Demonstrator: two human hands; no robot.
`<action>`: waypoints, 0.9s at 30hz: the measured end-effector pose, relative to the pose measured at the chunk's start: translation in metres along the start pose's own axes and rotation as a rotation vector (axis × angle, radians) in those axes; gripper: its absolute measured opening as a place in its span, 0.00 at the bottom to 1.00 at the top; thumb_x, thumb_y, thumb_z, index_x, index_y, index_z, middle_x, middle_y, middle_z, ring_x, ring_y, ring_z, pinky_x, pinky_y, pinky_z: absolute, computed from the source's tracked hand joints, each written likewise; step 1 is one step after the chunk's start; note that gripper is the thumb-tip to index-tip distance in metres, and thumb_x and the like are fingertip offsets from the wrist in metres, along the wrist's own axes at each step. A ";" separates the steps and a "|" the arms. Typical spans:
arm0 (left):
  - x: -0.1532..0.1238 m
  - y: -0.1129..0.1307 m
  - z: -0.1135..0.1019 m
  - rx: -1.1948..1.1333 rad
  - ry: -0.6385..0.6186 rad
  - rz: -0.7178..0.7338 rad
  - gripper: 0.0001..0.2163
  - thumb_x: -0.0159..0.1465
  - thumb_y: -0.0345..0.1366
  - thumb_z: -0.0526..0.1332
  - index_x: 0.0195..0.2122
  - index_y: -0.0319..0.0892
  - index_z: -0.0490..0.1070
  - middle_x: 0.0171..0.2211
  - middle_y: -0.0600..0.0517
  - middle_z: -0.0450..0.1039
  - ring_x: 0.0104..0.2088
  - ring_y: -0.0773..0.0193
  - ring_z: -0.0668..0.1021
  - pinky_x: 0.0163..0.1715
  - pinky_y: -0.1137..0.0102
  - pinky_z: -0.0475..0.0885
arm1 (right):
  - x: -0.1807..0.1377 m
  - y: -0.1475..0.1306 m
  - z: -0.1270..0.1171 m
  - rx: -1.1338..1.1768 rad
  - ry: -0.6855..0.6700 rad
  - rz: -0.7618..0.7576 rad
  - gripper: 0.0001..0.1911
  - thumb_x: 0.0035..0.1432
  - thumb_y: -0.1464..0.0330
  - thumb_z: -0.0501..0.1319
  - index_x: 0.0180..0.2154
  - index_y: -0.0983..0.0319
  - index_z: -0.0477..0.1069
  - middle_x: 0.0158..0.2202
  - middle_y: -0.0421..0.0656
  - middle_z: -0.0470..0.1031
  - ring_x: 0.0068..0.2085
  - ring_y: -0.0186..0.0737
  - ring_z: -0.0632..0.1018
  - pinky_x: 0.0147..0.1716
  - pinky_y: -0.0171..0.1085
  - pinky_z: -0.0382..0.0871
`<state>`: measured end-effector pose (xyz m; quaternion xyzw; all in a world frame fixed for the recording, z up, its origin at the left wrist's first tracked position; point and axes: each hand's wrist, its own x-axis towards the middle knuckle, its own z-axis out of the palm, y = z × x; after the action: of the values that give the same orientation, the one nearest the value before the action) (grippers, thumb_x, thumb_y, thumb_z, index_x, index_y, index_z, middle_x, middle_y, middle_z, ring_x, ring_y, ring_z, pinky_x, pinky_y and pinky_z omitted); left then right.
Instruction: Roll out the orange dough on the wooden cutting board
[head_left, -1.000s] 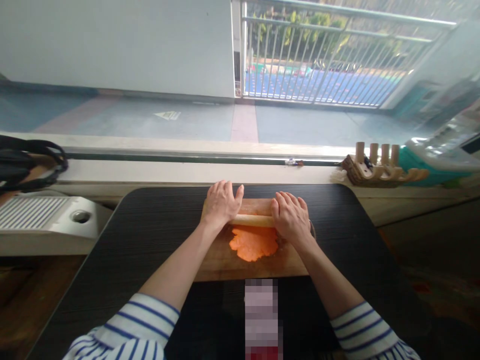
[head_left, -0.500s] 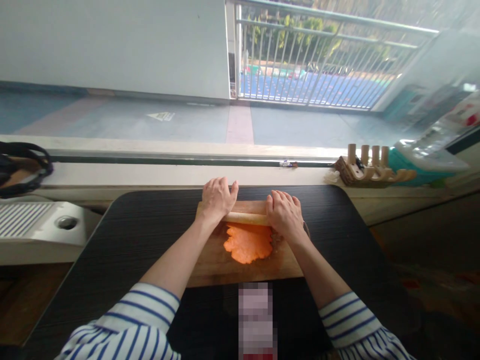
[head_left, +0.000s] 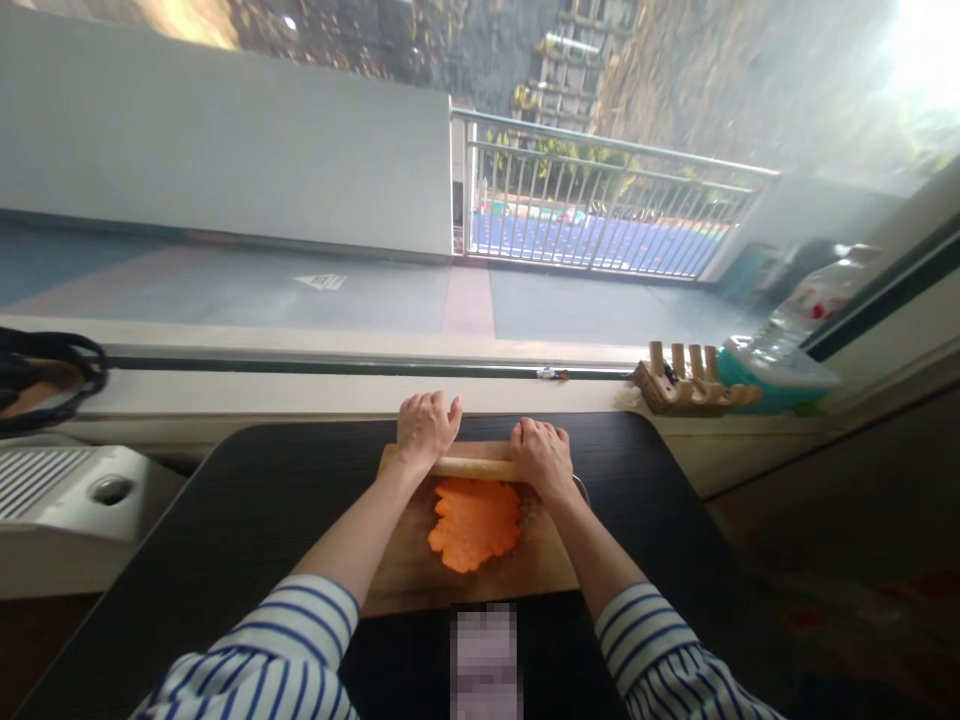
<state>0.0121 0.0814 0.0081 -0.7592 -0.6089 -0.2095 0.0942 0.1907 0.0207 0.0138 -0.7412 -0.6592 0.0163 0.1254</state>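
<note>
A pale wooden rolling pin (head_left: 478, 469) lies crosswise near the far side of a wooden cutting board (head_left: 409, 585). My left hand (head_left: 427, 432) rests on its left end, fingers curled over and thumb sticking out. The right end is under my right hand (head_left: 541, 456), with the fingers bent over it. A flat sheet of orange dough (head_left: 476, 525) with a ragged edge lies on the board, just on the near side of the pin. Both ends of the pin are hidden by my hands.
The board lies on a black table (head_left: 270, 500). Behind it runs a white windowsill (head_left: 337, 392) with a wooden rack (head_left: 682, 385), a teal-sided container (head_left: 780, 375) and a clear plastic bottle (head_left: 814, 300). A dark looped object (head_left: 56, 375) is at the left.
The camera view has tilted up, so everything appears lower. My hands and the rolling pin have moved slightly away from me, towards the board's far edge.
</note>
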 end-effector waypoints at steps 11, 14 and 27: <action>-0.046 -0.003 -0.014 -0.046 -0.017 0.032 0.20 0.69 0.45 0.43 0.36 0.41 0.71 0.37 0.44 0.76 0.42 0.54 0.76 0.44 0.61 0.68 | -0.050 0.002 0.003 -0.040 0.165 -0.112 0.19 0.67 0.64 0.45 0.49 0.59 0.70 0.55 0.49 0.71 0.57 0.46 0.68 0.56 0.47 0.51; -0.063 -0.003 -0.016 -0.046 -0.017 0.019 0.19 0.69 0.44 0.44 0.38 0.41 0.72 0.42 0.42 0.76 0.47 0.53 0.75 0.47 0.60 0.68 | -0.065 0.003 0.004 -0.082 0.193 -0.127 0.22 0.66 0.64 0.45 0.55 0.62 0.67 0.62 0.52 0.63 0.62 0.49 0.62 0.59 0.51 0.48; -0.132 -0.010 -0.034 -0.139 0.013 0.215 0.24 0.68 0.47 0.45 0.50 0.34 0.70 0.53 0.36 0.70 0.56 0.49 0.71 0.55 0.54 0.67 | -0.121 0.026 0.012 0.065 0.194 -0.321 0.21 0.67 0.61 0.48 0.56 0.62 0.66 0.61 0.48 0.66 0.62 0.45 0.64 0.59 0.47 0.55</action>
<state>-0.0269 -0.0470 -0.0194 -0.8236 -0.5072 -0.2449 0.0672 0.1983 -0.0990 -0.0205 -0.6202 -0.7529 -0.0542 0.2135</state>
